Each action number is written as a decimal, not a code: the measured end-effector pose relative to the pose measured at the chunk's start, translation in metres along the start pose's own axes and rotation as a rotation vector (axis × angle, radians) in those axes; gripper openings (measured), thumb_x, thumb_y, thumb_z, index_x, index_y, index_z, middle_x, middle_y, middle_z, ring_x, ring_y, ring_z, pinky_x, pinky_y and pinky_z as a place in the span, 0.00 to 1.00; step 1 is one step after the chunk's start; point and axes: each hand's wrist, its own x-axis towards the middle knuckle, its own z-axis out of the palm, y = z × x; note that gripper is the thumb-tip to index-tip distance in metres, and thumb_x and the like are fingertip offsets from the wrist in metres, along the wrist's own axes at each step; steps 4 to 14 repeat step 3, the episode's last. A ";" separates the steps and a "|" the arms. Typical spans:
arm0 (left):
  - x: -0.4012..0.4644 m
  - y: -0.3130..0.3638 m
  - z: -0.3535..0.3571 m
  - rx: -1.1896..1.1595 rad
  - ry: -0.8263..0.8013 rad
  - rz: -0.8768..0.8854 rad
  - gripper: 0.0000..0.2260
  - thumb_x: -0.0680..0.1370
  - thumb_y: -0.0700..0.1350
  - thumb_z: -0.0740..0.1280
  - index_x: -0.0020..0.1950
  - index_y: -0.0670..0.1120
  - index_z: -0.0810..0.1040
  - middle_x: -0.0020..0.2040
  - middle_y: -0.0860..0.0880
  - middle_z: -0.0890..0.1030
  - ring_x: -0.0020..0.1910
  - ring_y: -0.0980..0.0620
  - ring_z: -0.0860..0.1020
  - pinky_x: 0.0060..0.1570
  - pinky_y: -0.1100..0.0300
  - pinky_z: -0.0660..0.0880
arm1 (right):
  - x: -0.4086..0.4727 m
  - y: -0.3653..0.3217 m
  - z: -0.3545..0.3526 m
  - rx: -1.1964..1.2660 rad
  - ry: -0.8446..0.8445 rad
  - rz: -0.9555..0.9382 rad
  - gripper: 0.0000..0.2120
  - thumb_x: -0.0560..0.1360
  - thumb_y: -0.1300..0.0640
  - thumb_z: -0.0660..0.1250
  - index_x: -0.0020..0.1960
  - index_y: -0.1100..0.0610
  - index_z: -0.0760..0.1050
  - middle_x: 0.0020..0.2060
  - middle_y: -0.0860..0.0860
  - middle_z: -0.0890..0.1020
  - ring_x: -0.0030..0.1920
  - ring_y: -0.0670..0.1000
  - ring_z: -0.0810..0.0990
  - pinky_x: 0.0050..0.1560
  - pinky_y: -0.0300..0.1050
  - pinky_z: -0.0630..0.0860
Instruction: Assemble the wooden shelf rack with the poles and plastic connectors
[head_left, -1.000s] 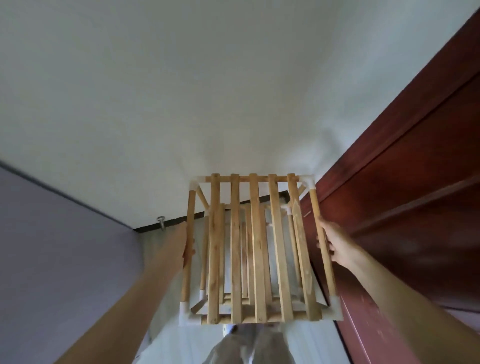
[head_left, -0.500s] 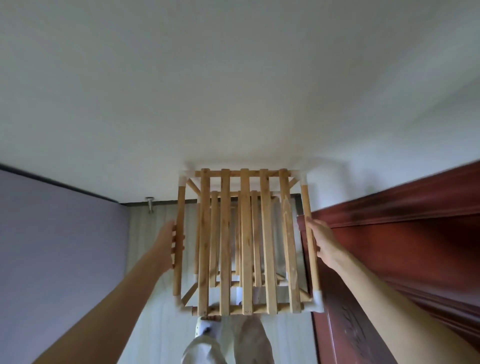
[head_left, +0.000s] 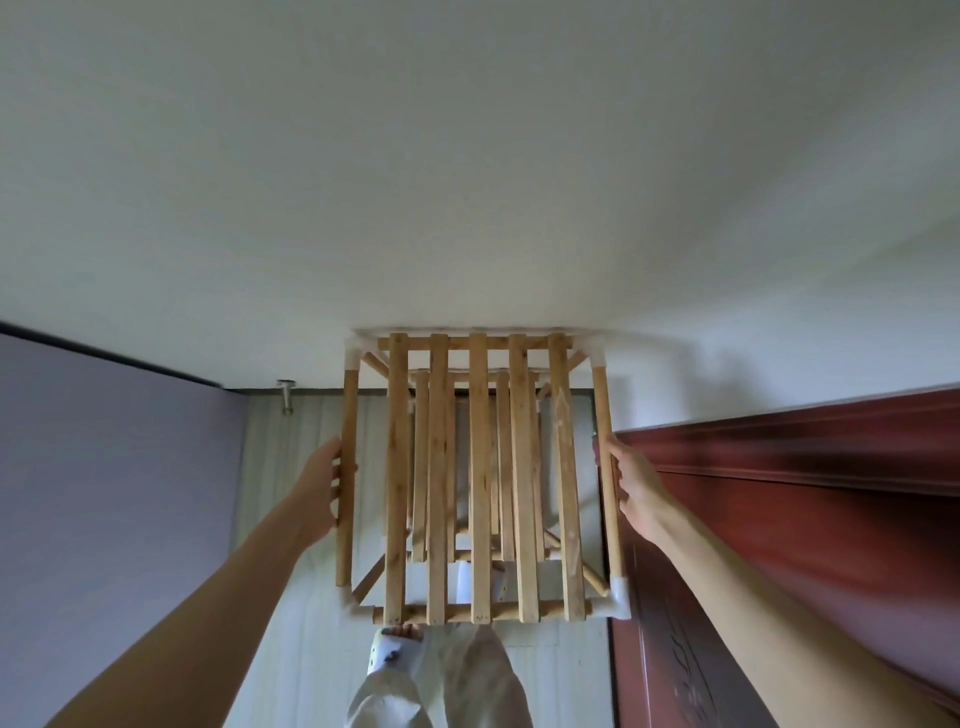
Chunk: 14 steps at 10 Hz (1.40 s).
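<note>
Holding the assembled light-wood slatted shelf rack (head_left: 480, 483) by its two side poles, both hands on it, out in front of the body above the pale plank floor (head_left: 291, 519).

Head view:
- Left hand (head_left: 324, 491) grips the left round wooden pole (head_left: 345, 483) about mid-length; fingers curled round it, thumb side toward the camera.
- Right hand (head_left: 631, 491) grips the right round wooden pole (head_left: 608, 478) at a similar height; fingers wrapped on the pole, tips hidden behind it.
- White plastic corner connectors (head_left: 621, 603) are seated at all four visible corners of the top tier. Five flat slats run near-to-far, and a lower tier shows through the gaps.

Change vs a second ago: the rack now sits squarer in frame, with its far edge up against the white wall (head_left: 467, 156). The dark red wooden door (head_left: 805, 519) has swung lower on the right, so the camera has turned. Both grips stay at the same points on the poles. My read is that assembly is effectively done and this is placement against the wall.

Orientation: the slats' long axis runs near-far, away from the person. The top tier faces the camera, and the uprights run down away from it toward the floor. The person's legs in light trousers (head_left: 447, 686) are just below the near edge. A metal doorstop (head_left: 285, 395) sits at the far left floor edge.
</note>
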 end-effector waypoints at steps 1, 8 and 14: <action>-0.014 0.005 -0.001 0.029 -0.065 0.041 0.09 0.81 0.49 0.56 0.47 0.47 0.72 0.50 0.47 0.72 0.59 0.43 0.69 0.60 0.46 0.64 | -0.007 -0.002 -0.010 -0.001 -0.067 0.018 0.17 0.78 0.44 0.59 0.60 0.54 0.68 0.58 0.50 0.70 0.63 0.50 0.67 0.67 0.49 0.60; -0.071 0.010 0.000 0.295 -0.025 0.228 0.19 0.82 0.48 0.57 0.71 0.42 0.65 0.66 0.44 0.69 0.66 0.45 0.67 0.65 0.48 0.64 | -0.071 -0.023 -0.017 -0.059 -0.013 -0.097 0.21 0.80 0.50 0.58 0.68 0.61 0.67 0.68 0.63 0.68 0.68 0.60 0.67 0.67 0.54 0.64; -0.071 0.010 0.000 0.295 -0.025 0.228 0.19 0.82 0.48 0.57 0.71 0.42 0.65 0.66 0.44 0.69 0.66 0.45 0.67 0.65 0.48 0.64 | -0.071 -0.023 -0.017 -0.059 -0.013 -0.097 0.21 0.80 0.50 0.58 0.68 0.61 0.67 0.68 0.63 0.68 0.68 0.60 0.67 0.67 0.54 0.64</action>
